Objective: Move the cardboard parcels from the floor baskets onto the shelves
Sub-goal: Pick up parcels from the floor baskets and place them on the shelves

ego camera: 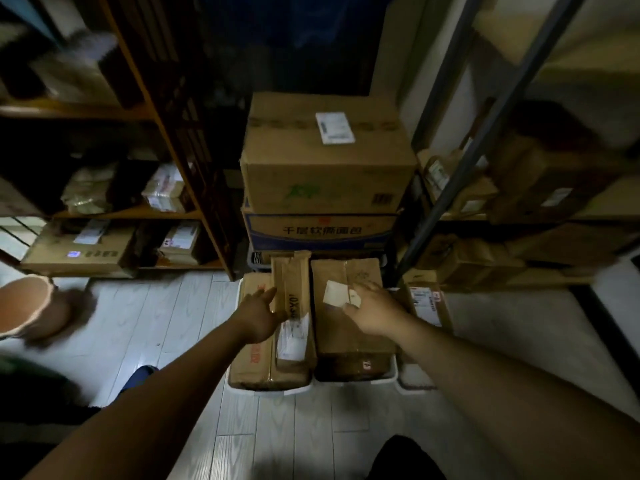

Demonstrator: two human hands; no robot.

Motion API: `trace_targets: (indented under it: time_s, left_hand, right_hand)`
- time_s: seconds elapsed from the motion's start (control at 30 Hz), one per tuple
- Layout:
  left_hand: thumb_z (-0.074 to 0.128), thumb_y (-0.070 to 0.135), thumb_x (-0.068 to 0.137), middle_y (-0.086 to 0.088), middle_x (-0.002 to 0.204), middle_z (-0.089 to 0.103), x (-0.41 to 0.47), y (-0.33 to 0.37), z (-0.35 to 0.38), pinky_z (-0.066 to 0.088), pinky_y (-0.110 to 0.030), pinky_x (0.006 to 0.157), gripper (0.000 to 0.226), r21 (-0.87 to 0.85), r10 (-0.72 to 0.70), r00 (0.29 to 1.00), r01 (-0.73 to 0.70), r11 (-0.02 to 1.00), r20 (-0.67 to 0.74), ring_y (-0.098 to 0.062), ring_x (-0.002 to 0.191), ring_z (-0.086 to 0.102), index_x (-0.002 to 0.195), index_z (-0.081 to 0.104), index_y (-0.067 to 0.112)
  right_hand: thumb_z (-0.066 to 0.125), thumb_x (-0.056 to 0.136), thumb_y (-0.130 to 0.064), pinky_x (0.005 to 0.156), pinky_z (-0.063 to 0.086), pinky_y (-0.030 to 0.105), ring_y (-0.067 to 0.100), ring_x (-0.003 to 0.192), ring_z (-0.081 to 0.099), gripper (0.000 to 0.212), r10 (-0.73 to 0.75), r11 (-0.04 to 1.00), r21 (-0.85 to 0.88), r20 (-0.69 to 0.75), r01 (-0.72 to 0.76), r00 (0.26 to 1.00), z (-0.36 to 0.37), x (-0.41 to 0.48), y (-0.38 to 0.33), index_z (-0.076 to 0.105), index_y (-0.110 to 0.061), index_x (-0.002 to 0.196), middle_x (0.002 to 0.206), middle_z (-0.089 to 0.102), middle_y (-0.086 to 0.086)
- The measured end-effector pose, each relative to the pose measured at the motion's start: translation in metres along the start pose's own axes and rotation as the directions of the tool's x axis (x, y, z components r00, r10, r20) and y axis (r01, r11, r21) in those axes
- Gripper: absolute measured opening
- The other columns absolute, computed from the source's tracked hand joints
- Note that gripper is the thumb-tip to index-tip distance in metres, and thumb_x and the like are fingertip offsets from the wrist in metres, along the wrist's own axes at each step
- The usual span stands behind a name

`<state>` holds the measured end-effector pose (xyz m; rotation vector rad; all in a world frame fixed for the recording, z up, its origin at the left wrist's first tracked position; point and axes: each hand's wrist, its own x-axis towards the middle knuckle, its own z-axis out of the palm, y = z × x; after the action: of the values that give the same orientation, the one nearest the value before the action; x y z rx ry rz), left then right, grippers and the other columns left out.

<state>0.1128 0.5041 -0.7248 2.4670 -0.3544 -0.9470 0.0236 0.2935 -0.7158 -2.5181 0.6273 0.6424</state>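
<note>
Two white floor baskets stand side by side, the left basket [270, 389] and the right basket [389, 375], each packed with cardboard parcels. A narrow long parcel [292, 282] lies on top of a flat parcel [251, 355] in the left basket. My left hand [258, 315] reaches to the narrow parcel's left edge, fingers apart, touching its side. A wide brown parcel [349, 327] with a white label fills the right basket. My right hand [370, 310] rests on its top by the label, fingers spread, gripping nothing. Whether a third basket holds the labelled parcel [427, 303] further right is hidden.
Behind the baskets rises a stack of big cartons [325, 168]. A wooden shelf unit [152, 209] with parcels stands on the left, a metal shelf rack [502, 216] with boxes on the right. A round brown stool [27, 306] sits on the pale floor at left.
</note>
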Motion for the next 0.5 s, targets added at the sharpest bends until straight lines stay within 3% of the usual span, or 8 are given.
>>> trace_targets:
  time_s: [0.17, 0.3, 0.37, 0.4, 0.5]
  left_hand:
    - [0.054, 0.051, 0.086, -0.006, 0.157, 0.025, -0.061, 0.071, -0.061, 0.031, -0.047, 0.112, 0.077, 0.099, 0.118, 0.993, -0.120, 0.988, 0.029, -0.029, 0.142, 0.026, 0.152, 0.023, 0.025]
    - [0.051, 0.041, 0.096, -0.007, 0.159, 0.018, -0.119, 0.155, -0.100, 0.019, -0.043, 0.118, 0.069, 0.214, 0.239, 0.968, -0.251, 0.944, 0.081, -0.029, 0.145, 0.017, 0.153, 0.018, 0.020]
    - [0.050, 0.043, 0.096, -0.007, 0.157, 0.023, -0.137, 0.192, -0.111, 0.023, -0.044, 0.116, 0.068, 0.209, 0.291, 0.950, -0.309, 0.928, 0.113, -0.029, 0.144, 0.022, 0.152, 0.020, 0.022]
    - [0.050, 0.047, 0.094, -0.008, 0.157, 0.024, -0.145, 0.213, -0.113, 0.025, -0.044, 0.115, 0.070, 0.218, 0.316, 0.941, -0.336, 0.916, 0.123, -0.030, 0.143, 0.023, 0.152, 0.020, 0.022]
    - [0.047, 0.056, 0.090, -0.006, 0.158, 0.020, -0.168, 0.274, -0.110, 0.022, -0.039, 0.117, 0.074, 0.259, 0.400, 0.903, -0.428, 0.866, 0.156, -0.029, 0.145, 0.018, 0.151, 0.026, 0.019]
  right_hand:
    - [0.046, 0.100, -0.043, 0.106, 0.036, 0.034, 0.026, 0.136, 0.038, 0.060, 0.103, 0.979, 0.176, -0.017, -0.099, 0.995, -0.098, -0.091, 0.002, 0.029, -0.019, 0.152, 0.156, 0.030, 0.005]
    - [0.052, 0.098, -0.036, 0.085, 0.050, 0.034, 0.024, 0.104, 0.059, 0.035, 0.190, 0.894, 0.421, -0.041, -0.156, 0.981, -0.165, -0.160, 0.022, 0.054, -0.017, 0.127, 0.125, 0.060, 0.006]
    - [0.052, 0.099, -0.030, 0.073, 0.050, 0.023, 0.018, 0.100, 0.059, 0.024, 0.212, 0.866, 0.476, -0.071, -0.154, 0.975, -0.191, -0.190, 0.034, 0.051, -0.018, 0.120, 0.117, 0.059, 0.000]
    - [0.053, 0.099, -0.029, 0.068, 0.048, 0.018, 0.015, 0.100, 0.058, 0.033, 0.228, 0.842, 0.517, -0.081, -0.155, 0.970, -0.205, -0.207, 0.042, 0.049, -0.017, 0.130, 0.121, 0.057, -0.001]
    - [0.055, 0.098, -0.030, 0.083, 0.044, 0.023, 0.021, 0.118, 0.055, 0.043, 0.268, 0.826, 0.548, -0.177, -0.131, 0.947, -0.239, -0.245, 0.074, 0.048, -0.013, 0.138, 0.128, 0.055, 0.003]
